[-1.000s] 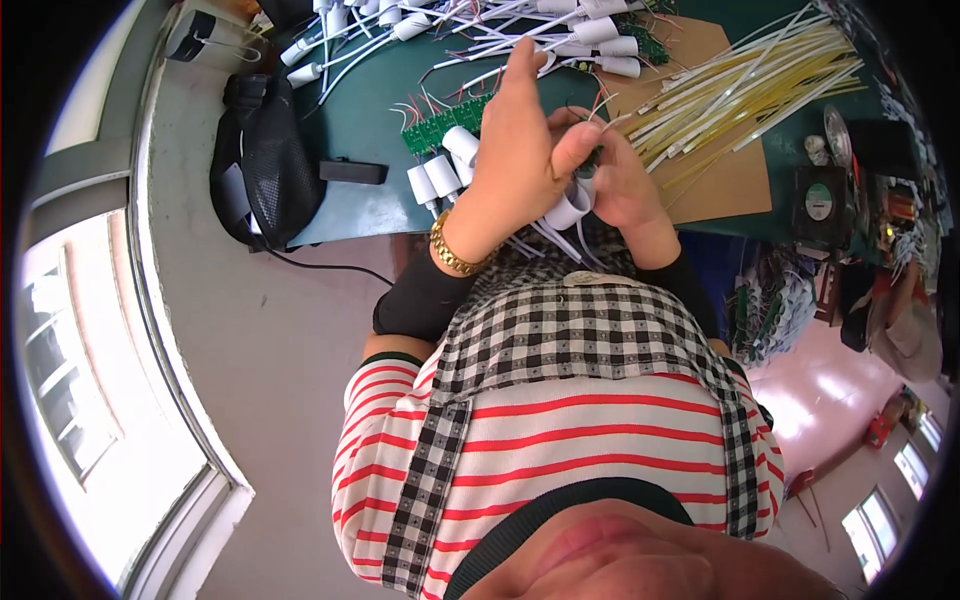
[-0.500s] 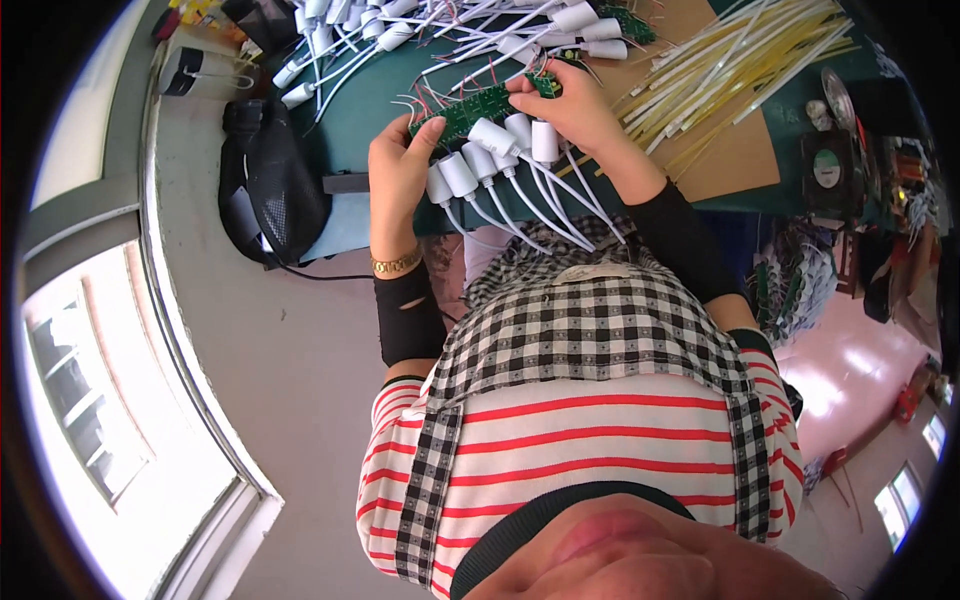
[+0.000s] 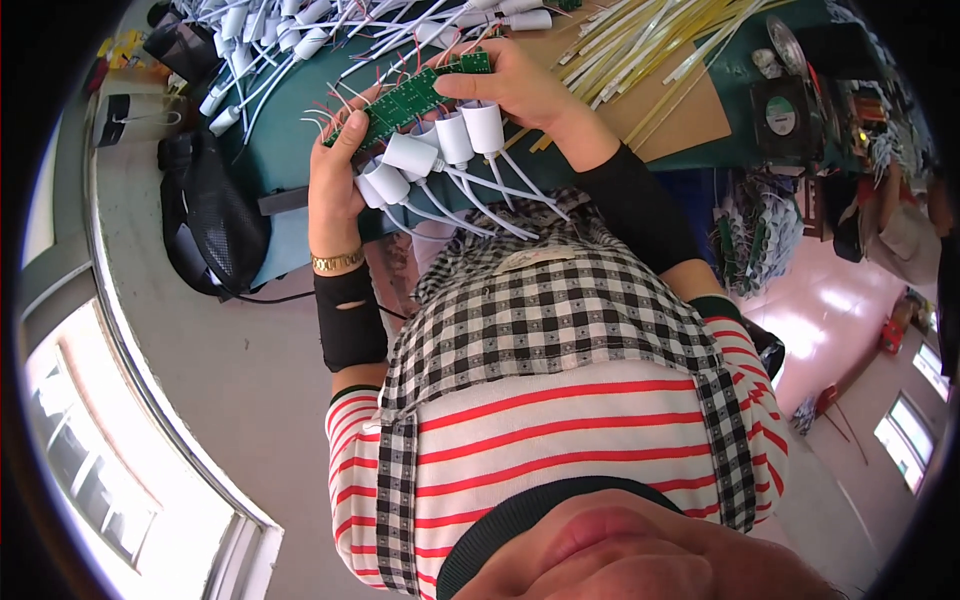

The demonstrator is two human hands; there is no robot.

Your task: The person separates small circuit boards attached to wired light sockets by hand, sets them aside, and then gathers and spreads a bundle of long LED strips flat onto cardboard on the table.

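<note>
A long green circuit board panel (image 3: 405,101) is held up by its two ends above the bench's near edge. My left hand (image 3: 338,160) is closed on its left end, the thumb lying on top. On the right end my right hand (image 3: 500,82) pinches it between thumb and fingers. Thin red and white wires (image 3: 340,98) stick up along the panel's far side. Several white cylindrical lamp-holder-like caps (image 3: 410,154) hang along its near side, with white cables (image 3: 490,210) trailing toward my checked apron (image 3: 540,300).
More white caps with cables (image 3: 290,35) are piled at the back of the green bench (image 3: 290,150). Yellow and white strips (image 3: 640,50) lie on brown cardboard (image 3: 690,130) at right. A black mesh-covered object (image 3: 215,215) stands at left. Another person (image 3: 905,225) is at far right.
The whole view has shifted, so bench and hands appear farther left. The panel's right end has come fully level with the rest, and my right thumb now lies along its near edge.
</note>
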